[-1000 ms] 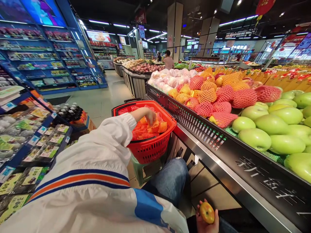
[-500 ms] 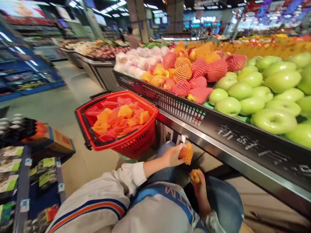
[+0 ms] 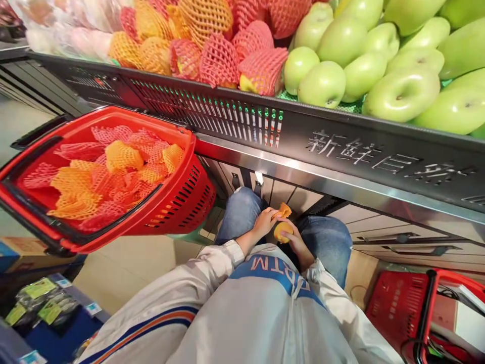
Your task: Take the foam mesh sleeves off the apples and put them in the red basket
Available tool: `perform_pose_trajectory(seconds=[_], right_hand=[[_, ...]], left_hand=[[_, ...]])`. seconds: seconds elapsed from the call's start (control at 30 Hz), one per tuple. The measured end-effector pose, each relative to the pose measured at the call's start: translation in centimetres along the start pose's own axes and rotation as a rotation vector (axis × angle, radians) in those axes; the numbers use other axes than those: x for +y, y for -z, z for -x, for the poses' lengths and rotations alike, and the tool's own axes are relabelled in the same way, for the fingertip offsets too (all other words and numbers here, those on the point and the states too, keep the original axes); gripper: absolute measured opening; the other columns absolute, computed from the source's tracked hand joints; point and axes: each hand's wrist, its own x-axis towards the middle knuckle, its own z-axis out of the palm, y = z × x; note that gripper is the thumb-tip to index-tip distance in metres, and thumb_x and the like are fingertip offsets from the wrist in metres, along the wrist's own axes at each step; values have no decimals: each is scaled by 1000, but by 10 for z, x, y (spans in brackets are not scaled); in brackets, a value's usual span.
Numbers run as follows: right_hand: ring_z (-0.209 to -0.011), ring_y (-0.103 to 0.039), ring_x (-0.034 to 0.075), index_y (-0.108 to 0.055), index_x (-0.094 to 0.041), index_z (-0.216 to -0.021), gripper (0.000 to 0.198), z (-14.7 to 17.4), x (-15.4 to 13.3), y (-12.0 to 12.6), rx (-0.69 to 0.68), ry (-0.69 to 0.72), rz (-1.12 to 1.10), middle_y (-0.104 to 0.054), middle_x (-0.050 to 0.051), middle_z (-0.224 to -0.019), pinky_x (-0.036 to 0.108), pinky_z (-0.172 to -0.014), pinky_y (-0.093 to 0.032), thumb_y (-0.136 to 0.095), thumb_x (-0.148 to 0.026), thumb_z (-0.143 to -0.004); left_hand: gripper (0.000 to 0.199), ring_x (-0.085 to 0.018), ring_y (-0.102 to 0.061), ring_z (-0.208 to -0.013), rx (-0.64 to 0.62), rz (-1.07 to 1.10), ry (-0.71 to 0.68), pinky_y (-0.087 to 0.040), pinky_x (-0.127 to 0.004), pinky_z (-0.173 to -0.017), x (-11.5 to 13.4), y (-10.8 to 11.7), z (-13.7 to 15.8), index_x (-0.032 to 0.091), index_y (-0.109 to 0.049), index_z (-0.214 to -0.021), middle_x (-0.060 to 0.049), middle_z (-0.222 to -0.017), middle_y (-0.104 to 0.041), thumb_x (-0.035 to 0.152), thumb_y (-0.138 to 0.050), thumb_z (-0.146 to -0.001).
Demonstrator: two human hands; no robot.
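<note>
Low between my knees, my left hand (image 3: 264, 221) pinches an orange foam net sleeve (image 3: 283, 210), crumpled and sticking out past the fingertips. Just below it, my right hand (image 3: 298, 240) is closed around a round yellow fruit (image 3: 282, 232), perhaps an apple. The two hands are close together, and the sleeve is just above the fruit. To the left, a red shopping basket (image 3: 206, 189) is filled with loose pink foam net sleeves (image 3: 81, 151) and orange ones (image 3: 123, 155).
Ahead runs a black display rim (image 3: 242, 119) with a metal edge, holding green apples (image 3: 322, 83) and fruit in pink net sleeves (image 3: 217, 58). White drawers (image 3: 379, 225) lie beneath. A second red basket (image 3: 397, 303) stands at lower right; a low shelf of packets (image 3: 41, 301) is at lower left.
My view has turned downward and closer to the stand. My right hand has brought the fruit up beside my left hand, which still holds the sleeve. The second basket has come into view.
</note>
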Motion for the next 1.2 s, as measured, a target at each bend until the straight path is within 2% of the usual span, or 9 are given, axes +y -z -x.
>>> perform_pose_trajectory(seconds=[0.13, 0.27, 0.4, 0.53, 0.67, 0.83, 0.97, 1.1, 1.2], right_hand=[[-88, -64, 21, -76, -26, -113, 55, 0, -3, 1, 42, -45, -7, -72, 4, -103, 31, -71, -55, -85, -27, -59], [-72, -63, 18, -70, -23, -125, 65, -1, 0, 2, 132, -92, -17, -69, 1, -85, 27, -55, -52, -84, -33, -62], [-72, -65, 18, -64, -23, -127, 72, -7, 7, 5, 278, -111, -34, -70, 1, -90, 24, -47, -51, -86, -39, -61], [-75, -68, 20, -62, -23, -124, 67, -14, 11, 9, 357, -121, -81, -72, 2, -97, 27, -50, -54, -83, -46, -65], [-81, -70, 23, -62, -23, -119, 65, -15, 13, 8, 322, -129, -82, -73, 3, -100, 33, -59, -59, -84, -47, -63], [-92, -71, 25, -66, -21, -114, 57, -17, 17, 7, 319, -95, -18, -74, 7, -105, 37, -72, -60, -75, -58, -70], [-78, -67, 24, -69, -18, -91, 54, -21, 24, 16, 474, -55, 107, -74, 9, -88, 36, -64, -54, -56, -69, -80], [-63, -56, 18, -61, -20, -72, 37, -21, 31, 21, 565, 22, 289, -64, 2, -68, 32, -58, -47, -72, -55, -66], [-65, -53, 17, -61, -21, -70, 24, -19, 31, 19, 527, 90, 430, -63, 2, -74, 32, -62, -48, -74, -40, -64]], left_hand=[[25, -25, -61, -113, 21, -51, -19, -45, -41, -107, -2, -3, -2, 21, -75, -105, -9, -117, -66, 29, -53, -96], [25, -22, -65, -100, 35, -42, -13, -50, -38, -97, -2, -1, -4, 22, -69, -111, -6, -103, -70, 31, -48, -100], [31, -19, -66, -93, 35, -17, -30, -52, -35, -89, 1, 3, -2, 22, -57, -123, -5, -103, -69, 19, -38, -99], [35, -20, -65, -105, -163, 12, -163, -54, -33, -90, 6, 2, 3, 23, -61, -116, -5, -118, -67, 12, -56, -84], [76, -29, -58, -126, -385, -1, -302, -52, -41, -103, 7, -4, 10, 22, -48, -138, -13, -141, -53, 23, -79, -68], [75, -30, -63, -121, -275, -63, -209, -51, -45, -105, 8, -8, 10, 22, -54, -132, -11, -132, -62, 35, -85, -65], [68, -30, -65, -117, -137, -84, -142, -51, -43, -103, 12, -5, 8, 21, -57, -127, -11, -127, -67, 37, -83, -66], [51, -28, -68, -108, -17, -100, -52, -54, -41, -97, 15, -1, 6, 21, -59, -119, -9, -117, -69, 42, -76, -75], [46, -27, -68, -104, 40, -142, 6, -55, -39, -92, 14, -2, 4, 21, -61, -113, -8, -110, -69, 45, -75, -76]])
